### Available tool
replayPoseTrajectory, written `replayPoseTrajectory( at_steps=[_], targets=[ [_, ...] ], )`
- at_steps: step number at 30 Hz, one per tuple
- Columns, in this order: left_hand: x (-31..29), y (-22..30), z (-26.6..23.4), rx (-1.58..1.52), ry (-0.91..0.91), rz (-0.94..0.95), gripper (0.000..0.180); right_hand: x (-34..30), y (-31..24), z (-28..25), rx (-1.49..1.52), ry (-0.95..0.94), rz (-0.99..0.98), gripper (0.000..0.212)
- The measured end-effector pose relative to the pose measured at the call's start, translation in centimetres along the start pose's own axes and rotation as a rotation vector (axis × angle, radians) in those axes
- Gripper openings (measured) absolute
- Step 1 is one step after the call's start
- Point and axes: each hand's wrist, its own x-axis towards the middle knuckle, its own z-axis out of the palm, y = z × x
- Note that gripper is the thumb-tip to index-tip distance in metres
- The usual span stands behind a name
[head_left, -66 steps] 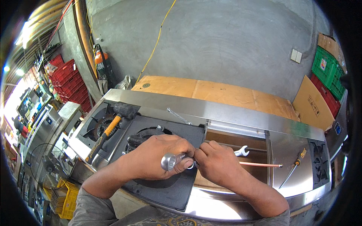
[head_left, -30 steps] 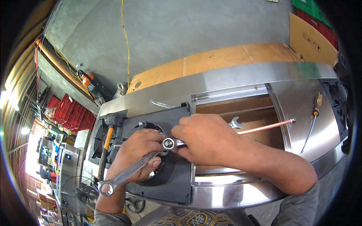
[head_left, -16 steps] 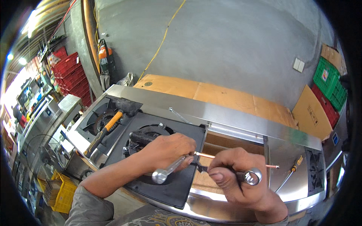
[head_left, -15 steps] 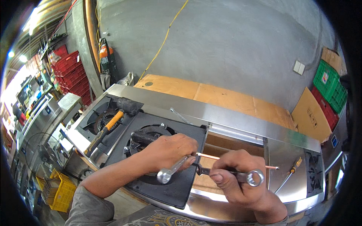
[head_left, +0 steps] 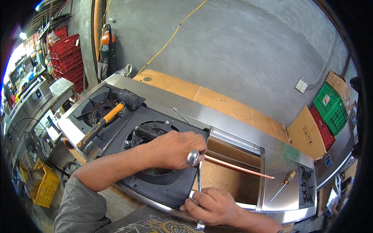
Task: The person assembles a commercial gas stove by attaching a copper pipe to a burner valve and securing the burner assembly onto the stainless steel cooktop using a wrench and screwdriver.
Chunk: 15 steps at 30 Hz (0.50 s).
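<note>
Copper pipe (head_left: 237, 167), likely bendable, is best held midway; wrenches (head_left: 193, 158) are clamped in the left hand (head_left: 176, 149) and, over the bench's front edge (head_left: 289, 215), the right hand (head_left: 213, 206).

a person in a grey shirt (head_left: 116, 222) with a gold and pale print (head_left: 171, 226)
the left sleeve (head_left: 83, 204) is plain grey cloth, loose and creased, ending near the elbow; the shirt's front, cut off by the lower edge, shows the print as a rounded emblem of fine lines, star-like at its middle. the left hand (head_left: 176, 149) and right hand (head_left: 213, 205) are bare.
</note>
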Motion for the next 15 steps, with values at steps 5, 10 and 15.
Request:
replayPoseTrajectory(
  at_steps=[5, 10, 15],
  targets=[
    [-0.2, -0.4, -0.1, -0.026, 0.001, 0.029, 0.022, 1.3, -0.1, 0.6, -0.005, 0.000, 0.074, 0.028],
    [0.0, -0.3, -0.2, -0.012, -0.007, 0.027, 0.023, 2.6, 0.5, -0.4, 0.114, -0.115, 0.230, 0.024],
    [0.1, -0.2, 0.1, 0.016, -0.012, 0.035, 0.026, 6.1, 8.4, -5.2, 0.696, 0.268, 1.091, 0.033]
  ],
)
